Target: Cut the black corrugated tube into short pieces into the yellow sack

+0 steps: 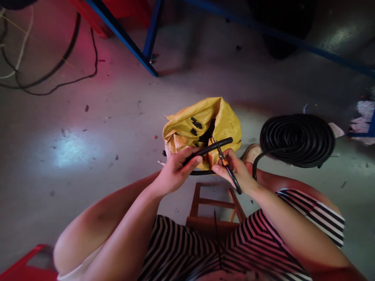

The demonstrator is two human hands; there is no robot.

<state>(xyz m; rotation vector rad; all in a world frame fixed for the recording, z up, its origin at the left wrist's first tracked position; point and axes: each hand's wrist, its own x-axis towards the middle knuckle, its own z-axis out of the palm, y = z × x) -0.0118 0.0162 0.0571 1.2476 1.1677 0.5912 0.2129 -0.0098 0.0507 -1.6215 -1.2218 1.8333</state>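
My left hand (181,168) is closed round a black corrugated tube (209,148), whose free end points up and to the right. In my right hand (236,171) is a pair of scissors (225,162) with black and orange handles. Its blades cross the tube a short way from the free end. Beneath both hands stands a yellow bag (202,109) with its mouth spread. Several short black tube pieces (195,123) lie in it. More black tubing passes under my hands and leads right to a large coil (297,136) on the floor.
A wooden stool (216,203) stands between my legs. Blue metal frame bars (124,37) cross the top, with a red plastic item (117,15) behind. Dark cables (58,70) lie at the upper left. Small black scraps dot the grey floor (88,156).
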